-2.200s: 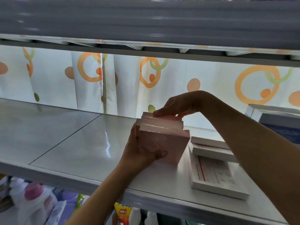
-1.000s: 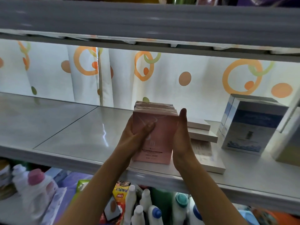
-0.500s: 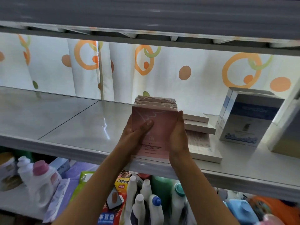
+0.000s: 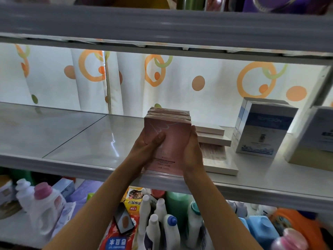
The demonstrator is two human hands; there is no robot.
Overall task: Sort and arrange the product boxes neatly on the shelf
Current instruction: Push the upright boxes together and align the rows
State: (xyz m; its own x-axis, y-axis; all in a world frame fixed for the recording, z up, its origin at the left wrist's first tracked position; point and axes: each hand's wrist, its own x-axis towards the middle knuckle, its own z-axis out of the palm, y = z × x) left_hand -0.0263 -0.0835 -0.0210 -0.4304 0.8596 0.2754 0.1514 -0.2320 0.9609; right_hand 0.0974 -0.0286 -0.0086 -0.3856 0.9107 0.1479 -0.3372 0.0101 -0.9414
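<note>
Several pink product boxes (image 4: 172, 138) stand upright, packed one behind another, near the front edge of the grey shelf (image 4: 75, 141). My left hand (image 4: 146, 147) presses their left side, thumb across the front face. My right hand (image 4: 193, 150) presses the right side. Both hands squeeze the row together. Just right of it, flat white boxes (image 4: 219, 163) lie stacked, partly hidden by my right hand. Further right stand upright white-and-blue boxes (image 4: 263, 130).
Another pale box (image 4: 313, 138) stands at the far right edge. A patterned curtain (image 4: 180, 82) hangs behind the shelf. The upper shelf (image 4: 162, 27) is close overhead. Detergent bottles (image 4: 162, 222) and packets crowd the shelf below.
My right hand came off the top of the pink boxes and went to their right side. The staggered boxes are now squared into one even row, held between both hands near the front edge.
</note>
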